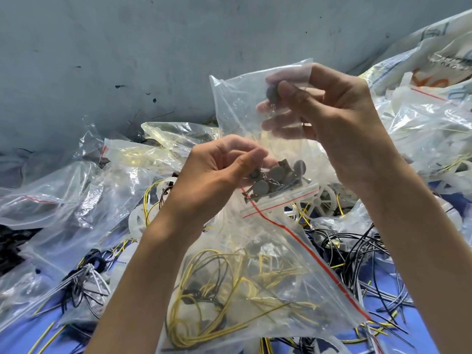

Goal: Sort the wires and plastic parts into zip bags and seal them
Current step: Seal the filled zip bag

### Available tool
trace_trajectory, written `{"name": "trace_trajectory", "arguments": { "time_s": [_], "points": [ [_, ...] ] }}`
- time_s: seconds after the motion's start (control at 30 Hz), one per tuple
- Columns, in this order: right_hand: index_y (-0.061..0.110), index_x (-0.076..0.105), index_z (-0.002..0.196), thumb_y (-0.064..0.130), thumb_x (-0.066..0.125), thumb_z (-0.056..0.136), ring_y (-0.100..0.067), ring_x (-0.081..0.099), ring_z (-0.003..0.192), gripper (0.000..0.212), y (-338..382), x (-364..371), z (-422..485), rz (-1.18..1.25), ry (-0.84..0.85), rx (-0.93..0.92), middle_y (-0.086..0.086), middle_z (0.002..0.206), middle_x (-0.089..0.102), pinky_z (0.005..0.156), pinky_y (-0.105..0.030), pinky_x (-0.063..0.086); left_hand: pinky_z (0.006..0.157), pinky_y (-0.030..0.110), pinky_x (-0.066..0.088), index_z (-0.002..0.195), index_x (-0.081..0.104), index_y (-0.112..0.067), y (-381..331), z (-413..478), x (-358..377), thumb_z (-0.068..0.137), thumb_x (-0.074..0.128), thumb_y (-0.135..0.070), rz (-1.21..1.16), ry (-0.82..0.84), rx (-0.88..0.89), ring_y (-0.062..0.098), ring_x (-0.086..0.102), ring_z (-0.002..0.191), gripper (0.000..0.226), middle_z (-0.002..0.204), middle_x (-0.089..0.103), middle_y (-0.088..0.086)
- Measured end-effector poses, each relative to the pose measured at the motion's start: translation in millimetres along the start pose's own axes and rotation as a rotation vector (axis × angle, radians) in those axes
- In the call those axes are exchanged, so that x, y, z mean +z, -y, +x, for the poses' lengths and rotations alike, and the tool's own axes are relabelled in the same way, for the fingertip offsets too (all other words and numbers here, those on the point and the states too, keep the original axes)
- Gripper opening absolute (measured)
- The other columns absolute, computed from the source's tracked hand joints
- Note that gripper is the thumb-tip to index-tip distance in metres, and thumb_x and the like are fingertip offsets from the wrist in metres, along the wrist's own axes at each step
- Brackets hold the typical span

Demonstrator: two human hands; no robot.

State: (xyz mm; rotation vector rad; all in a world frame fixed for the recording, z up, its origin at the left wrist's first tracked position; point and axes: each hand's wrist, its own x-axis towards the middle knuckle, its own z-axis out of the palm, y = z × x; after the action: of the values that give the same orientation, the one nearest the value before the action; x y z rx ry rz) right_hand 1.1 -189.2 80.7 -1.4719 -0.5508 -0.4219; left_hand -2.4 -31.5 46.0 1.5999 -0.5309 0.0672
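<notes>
Pinching a grey disc (272,94), the right hand (329,118) lifts the zip bag (237,98) (left hand (217,175) grips its lower edge).

Bare forearms (143,277) — no sleeves.

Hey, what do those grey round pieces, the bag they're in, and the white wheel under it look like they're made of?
Grey discs: matte, opaque, probably moulded plastic or rubber; no shine.
Zip bag: thin clear plastic film, glossy and creased, with a red strip by the seal.
White spoked wheel: translucent milky plastic, it seems, judging by its thin moulded spokes.
</notes>
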Motion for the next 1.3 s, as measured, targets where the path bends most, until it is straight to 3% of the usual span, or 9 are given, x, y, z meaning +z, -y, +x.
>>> {"name": "trace_trajectory", "arguments": {
  "time_s": [0.17, 0.3, 0.43, 0.6, 0.73, 0.87, 0.97, 1.07, 1.3],
  "points": [
    [0.014, 0.069, 0.101, 0.016, 0.055, 0.094, -0.014, 0.07, 0.074, 0.016, -0.7, -0.3, 0.6, -0.005, -0.031, 0.01, -0.003, 0.084, 0.073, 0.064, -0.023, 0.055, 0.073, 0.027, 0.056, 0.089, 0.071, -0.01, -0.2, 1.0, -2.8, 0.084, 0.054, -0.032, -0.002, -0.06, 0.0, 0.019, 0.073, 0.082, 0.027, 0.087, 0.075, 0.002],
    [0.016, 0.069, 0.096, 0.017, 0.053, 0.094, -0.014, 0.071, 0.084, 0.015, -1.6, -1.5, 1.5, 0.001, -0.053, -0.005, 0.001, 0.086, 0.073, 0.077, -0.03, 0.057, 0.063, 0.015, 0.052, 0.095, 0.071, -0.01, -2.2, 0.9, -2.3, 0.082, 0.054, -0.033, -0.05, -0.079, -0.009, 0.013, 0.072, 0.082, 0.032, 0.09, 0.075, 0.0],
    [0.015, 0.066, 0.097, 0.019, 0.051, 0.095, -0.016, 0.07, 0.086, 0.016, -2.9, -2.9, 3.3, 0.01, -0.022, 0.023, -0.004, 0.092, 0.071, 0.069, -0.025, 0.055, 0.062, 0.018, 0.053, 0.093, 0.072, -0.012, -3.0, 1.3, 0.2, 0.082, 0.055, -0.033, -0.104, -0.127, 0.019, 0.016, 0.073, 0.082, 0.029, 0.09, 0.075, -0.001],
    [0.014, 0.057, 0.112, 0.038, 0.063, 0.075, -0.012, 0.065, 0.084, 0.045, -8.5, -11.7, 3.3, -0.127, 0.291, 0.234, -0.005, 0.1, 0.071, 0.063, -0.023, 0.051, 0.063, 0.028, 0.058, 0.089, 0.072, -0.01, -6.1, 2.1, 0.3, 0.084, 0.056, -0.031, -0.222, -0.241, 0.059, 0.025, 0.073, 0.082, 0.027, 0.089, 0.075, 0.007],
    [0.006, 0.055, 0.121, 0.021, 0.071, 0.069, -0.015, 0.062, 0.076, 0.056, -15.6, -9.9, -0.9, -0.167, 0.516, 0.332, -0.016, 0.089, 0.066, 0.065, -0.021, 0.048, 0.06, 0.026, 0.057, 0.09, 0.069, -0.005, -8.6, 3.6, 0.5, 0.093, 0.052, -0.022, -0.325, -0.324, 0.062, 0.022, 0.073, 0.079, 0.024, 0.084, 0.075, 0.008],
    [-0.005, 0.058, 0.114, 0.0, 0.068, 0.077, -0.014, 0.056, 0.063, 0.039, -14.5, -6.3, -0.6, -0.168, 0.454, 0.268, -0.004, 0.067, 0.059, 0.062, -0.021, 0.048, 0.064, 0.026, 0.057, 0.095, 0.067, -0.01, -10.6, 4.2, -1.2, 0.091, 0.052, -0.026, -0.312, -0.269, 0.019, 0.017, 0.072, 0.081, 0.023, 0.09, 0.075, 0.004],
    [-0.002, 0.06, 0.11, -0.002, 0.067, 0.079, -0.016, 0.055, 0.067, 0.032, -14.6, -7.3, 2.0, -0.2, 0.298, 0.249, -0.016, 0.078, 0.055, 0.057, -0.017, 0.05, 0.072, 0.026, 0.054, 0.106, 0.064, -0.016, -8.9, 5.0, -4.5, 0.077, 0.071, -0.033, -0.138, -0.153, -0.031, 0.011, 0.068, 0.085, 0.034, 0.096, 0.074, 0.0],
    [0.006, 0.061, 0.102, 0.0, 0.068, 0.078, -0.006, 0.057, 0.061, 0.025, -13.7, -6.1, 3.3, -0.163, 0.223, 0.24, -0.011, 0.078, 0.06, 0.055, -0.014, 0.049, 0.075, 0.021, 0.055, 0.113, 0.062, -0.011, -3.5, 3.7, -3.2, 0.064, 0.076, -0.024, -0.098, -0.104, -0.099, 0.013, 0.069, 0.088, 0.053, 0.097, 0.073, 0.006],
    [0.013, 0.064, 0.085, 0.007, 0.07, 0.079, -0.009, 0.051, 0.06, 0.01, -15.0, -3.2, 3.3, -0.204, 0.187, 0.178, -0.006, 0.07, 0.058, 0.055, -0.016, 0.045, 0.067, 0.018, 0.053, 0.097, 0.064, -0.002, -2.3, 2.5, 0.2, 0.077, 0.069, -0.003, -0.087, -0.116, -0.045, 0.012, 0.062, 0.075, 0.021, 0.084, 0.062, 0.012]
  ]
}}
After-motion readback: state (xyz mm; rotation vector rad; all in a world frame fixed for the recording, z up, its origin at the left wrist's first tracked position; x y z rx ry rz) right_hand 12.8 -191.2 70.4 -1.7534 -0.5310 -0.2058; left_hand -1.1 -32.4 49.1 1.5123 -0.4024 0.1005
